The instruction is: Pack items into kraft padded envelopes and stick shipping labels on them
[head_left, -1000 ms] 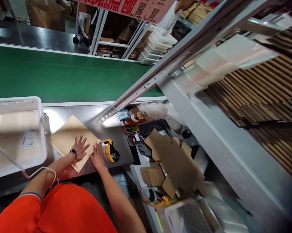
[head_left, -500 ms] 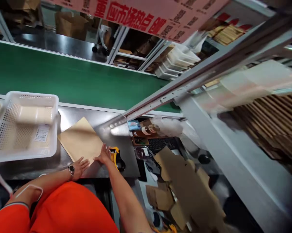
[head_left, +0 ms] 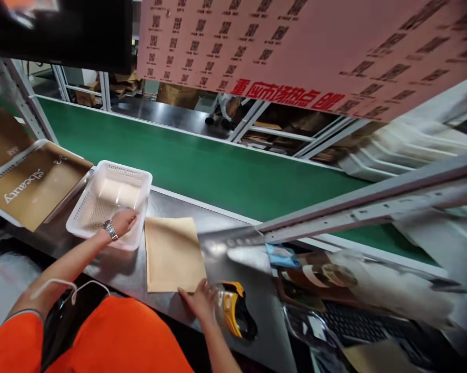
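A flat brown paper envelope (head_left: 173, 252) lies on the steel worktop (head_left: 120, 269). My right hand (head_left: 199, 301) rests flat and open at the envelope's near right corner, right beside a yellow and black tape dispenser (head_left: 235, 315). My left hand (head_left: 122, 221) reaches over the near rim of a white perforated basket (head_left: 138, 178) that stands to the left of the envelope. Its fingers are loosely stretched down into the basket and I see nothing in them. A pale flat item (head_left: 116, 192) lies in the basket just beyond that hand.
A green conveyor belt (head_left: 202, 166) runs behind the worktop. Brown printed cartons (head_left: 31, 181) sit at the left. A metal rail (head_left: 353, 210) crosses on the right, with tape rolls, clutter and a keyboard (head_left: 357, 321) below it. A pink printed sign (head_left: 295, 46) hangs overhead.
My view has swung left and up. My left hand left the envelope and went into the white basket. My right hand stays by the envelope's corner and the tape dispenser.
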`<state>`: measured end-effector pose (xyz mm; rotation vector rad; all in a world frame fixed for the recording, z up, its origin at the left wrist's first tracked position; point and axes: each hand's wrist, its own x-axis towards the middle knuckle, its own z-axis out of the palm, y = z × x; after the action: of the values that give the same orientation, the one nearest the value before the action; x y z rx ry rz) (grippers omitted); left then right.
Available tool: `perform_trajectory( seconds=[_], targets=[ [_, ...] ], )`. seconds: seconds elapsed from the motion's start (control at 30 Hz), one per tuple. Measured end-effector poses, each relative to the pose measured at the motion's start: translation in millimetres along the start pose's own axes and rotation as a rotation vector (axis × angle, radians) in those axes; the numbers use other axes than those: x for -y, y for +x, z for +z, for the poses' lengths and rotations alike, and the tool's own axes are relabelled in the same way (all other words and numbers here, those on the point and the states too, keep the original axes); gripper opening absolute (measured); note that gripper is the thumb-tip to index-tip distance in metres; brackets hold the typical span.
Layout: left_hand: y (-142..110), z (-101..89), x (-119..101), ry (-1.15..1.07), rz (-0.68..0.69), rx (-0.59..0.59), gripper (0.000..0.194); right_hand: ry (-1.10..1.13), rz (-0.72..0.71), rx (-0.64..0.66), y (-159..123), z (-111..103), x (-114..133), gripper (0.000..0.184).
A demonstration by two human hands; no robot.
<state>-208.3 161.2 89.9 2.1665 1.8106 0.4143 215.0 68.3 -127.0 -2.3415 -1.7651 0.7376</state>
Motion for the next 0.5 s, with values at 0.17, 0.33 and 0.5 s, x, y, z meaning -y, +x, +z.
perform_trajectory(
  seconds=[0.17,0.33,0.5],
  targets=[
    [5.3,-18.3,52.8,0.209,-0.17,0.079,0.051,0.126,-0.009,-0.207,-47.0,28.2,15.0,0.126],
    [6.0,7.0,58.1,0.251,-0.174,0.132,0.065,0.283,-0.096,-0.354,-77.2,34.9,15.9,0.118],
    [13.9,4.6,61.9,0.219,-0.075,0.111,0.009,0.466,-0.061,-0.364,-96.5,23.5,14.1,0.107]
  ],
)
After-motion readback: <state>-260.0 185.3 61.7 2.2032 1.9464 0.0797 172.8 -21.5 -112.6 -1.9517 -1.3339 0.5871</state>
